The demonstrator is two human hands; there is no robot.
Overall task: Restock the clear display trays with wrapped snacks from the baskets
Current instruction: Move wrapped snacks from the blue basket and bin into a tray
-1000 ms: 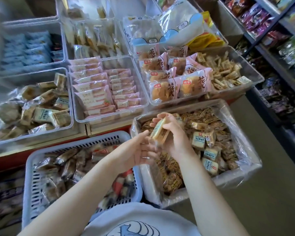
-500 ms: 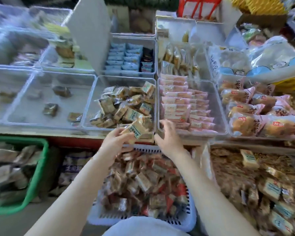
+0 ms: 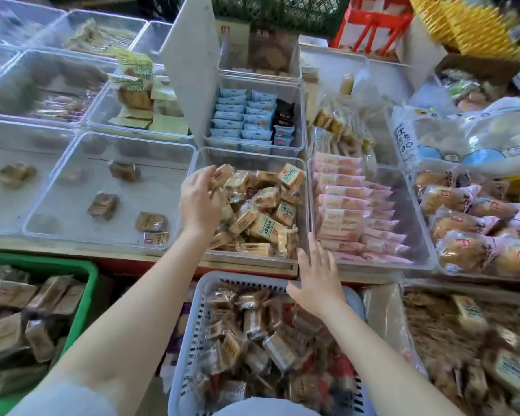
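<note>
Since half a second ago, left hand [image 3: 199, 202] has carried its tan, crinkly-wrapped snack bar [image 3: 221, 175] over the clear plastic tray [image 3: 246, 156], fingers curled on it. Right hand [image 3: 317, 279], flat and empty, rests beside the tray's near corner. Judged light, slippery; pinch mid-body.

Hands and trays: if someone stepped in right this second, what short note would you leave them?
Left hand: in the middle tray, fingers curled on a tan snack at the pile's left edge.
Right hand: open, empty, at that tray's front right corner, above the white basket.
Done: middle tray well filled.
Left: the tray to its left holds only a few packs; the white and green basket hold plenty.
</note>
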